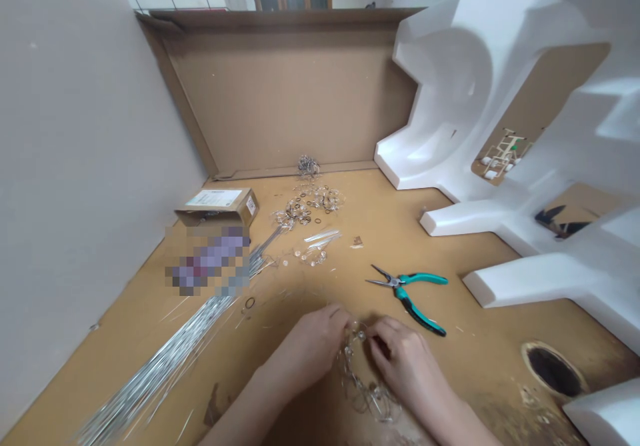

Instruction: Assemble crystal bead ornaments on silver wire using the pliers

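My left hand (327,329) and my right hand (397,347) are close together near the front of the tabletop, fingers pinched. Between them runs a thin wire strand with clear beads (349,353), its lower end gathered in a loose tangle beside my right wrist. Each hand grips the strand near its upper end; the fingertips partly hide it. Beyond my right hand lie needle-nose pliers (396,282) with teal handles, jaws apart. A long bundle of straight silvery wires (165,359) stretches along the left side. Short clear rods (320,238) and loose beads lie farther back.
An open cardboard box (215,207) stands back left, near a blurred purple item (213,259). Beaded wire pieces and dark rings (300,211) lie mid-table, with a wire tangle (308,164) behind. White molded structure (525,273) juts in from the right, near a round hole (555,371).
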